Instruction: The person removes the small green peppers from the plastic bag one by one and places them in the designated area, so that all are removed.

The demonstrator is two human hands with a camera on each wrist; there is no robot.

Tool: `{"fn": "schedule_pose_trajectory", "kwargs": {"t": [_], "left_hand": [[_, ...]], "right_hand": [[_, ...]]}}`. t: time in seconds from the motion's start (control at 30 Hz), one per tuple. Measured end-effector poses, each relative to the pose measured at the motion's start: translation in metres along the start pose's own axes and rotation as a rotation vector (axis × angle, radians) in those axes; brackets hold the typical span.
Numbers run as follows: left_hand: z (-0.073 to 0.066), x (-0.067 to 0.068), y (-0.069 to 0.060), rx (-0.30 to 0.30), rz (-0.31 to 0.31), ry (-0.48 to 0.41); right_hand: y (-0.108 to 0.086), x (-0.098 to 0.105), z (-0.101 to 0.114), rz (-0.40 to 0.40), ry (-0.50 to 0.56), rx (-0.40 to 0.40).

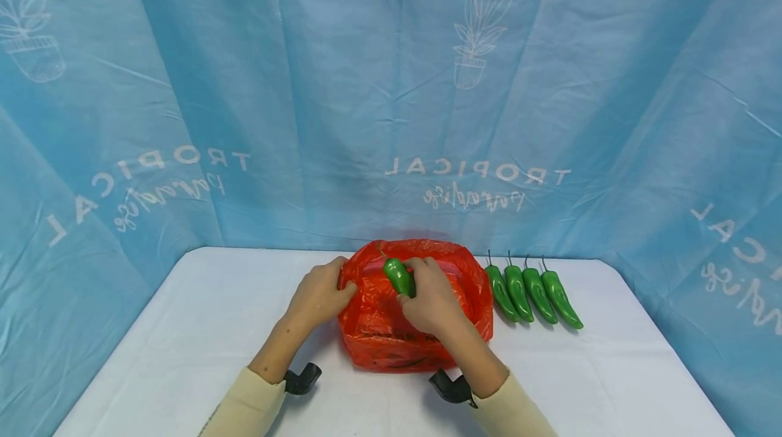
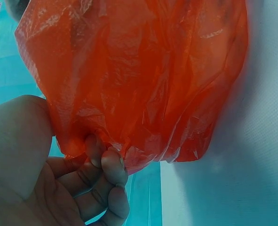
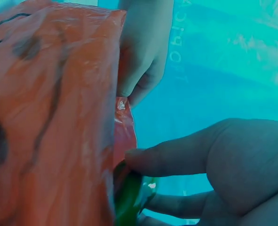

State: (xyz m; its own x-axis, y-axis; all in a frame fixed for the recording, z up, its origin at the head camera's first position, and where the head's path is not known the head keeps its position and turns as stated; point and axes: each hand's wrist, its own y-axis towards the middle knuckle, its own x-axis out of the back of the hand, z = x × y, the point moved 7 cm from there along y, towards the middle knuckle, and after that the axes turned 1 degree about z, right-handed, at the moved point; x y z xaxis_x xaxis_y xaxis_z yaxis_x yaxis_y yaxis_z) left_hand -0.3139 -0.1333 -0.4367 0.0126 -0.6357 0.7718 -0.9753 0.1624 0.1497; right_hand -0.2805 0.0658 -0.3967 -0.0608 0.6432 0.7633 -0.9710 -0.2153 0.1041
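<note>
A red plastic bag point(image 1: 391, 349) stands on the table with its mouth spread wide. My left hand point(image 1: 320, 294) pinches the bag's left rim; in the left wrist view its curled fingers point(image 2: 114, 167) and thumb grip the thin plastic point(image 2: 129, 80). Over the bag's mouth, my right hand point(image 1: 430, 298) holds a green chili pepper point(image 1: 398, 277), stem pointing up and to the left. The right wrist view shows the thumb pressing the pepper point(image 3: 129, 197), its lower part hidden behind the bag wall point(image 3: 68, 117). The bag's contents cannot be made out clearly.
Several green chili peppers point(image 1: 537, 294) lie side by side in a row just right of the bag, stems away from me. They rest on a white table point(image 1: 244, 288). A blue printed curtain point(image 1: 342, 118) hangs behind and along both sides.
</note>
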Motion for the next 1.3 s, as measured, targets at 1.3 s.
{"fn": "schedule_pose_trajectory", "kwargs": {"t": [1.3], "left_hand": [[0.001,-0.002,-0.001,0.007,0.008,-0.005]], "right_hand": [[-0.031,0.062,-0.064,-0.241,0.006,-0.021]]}}
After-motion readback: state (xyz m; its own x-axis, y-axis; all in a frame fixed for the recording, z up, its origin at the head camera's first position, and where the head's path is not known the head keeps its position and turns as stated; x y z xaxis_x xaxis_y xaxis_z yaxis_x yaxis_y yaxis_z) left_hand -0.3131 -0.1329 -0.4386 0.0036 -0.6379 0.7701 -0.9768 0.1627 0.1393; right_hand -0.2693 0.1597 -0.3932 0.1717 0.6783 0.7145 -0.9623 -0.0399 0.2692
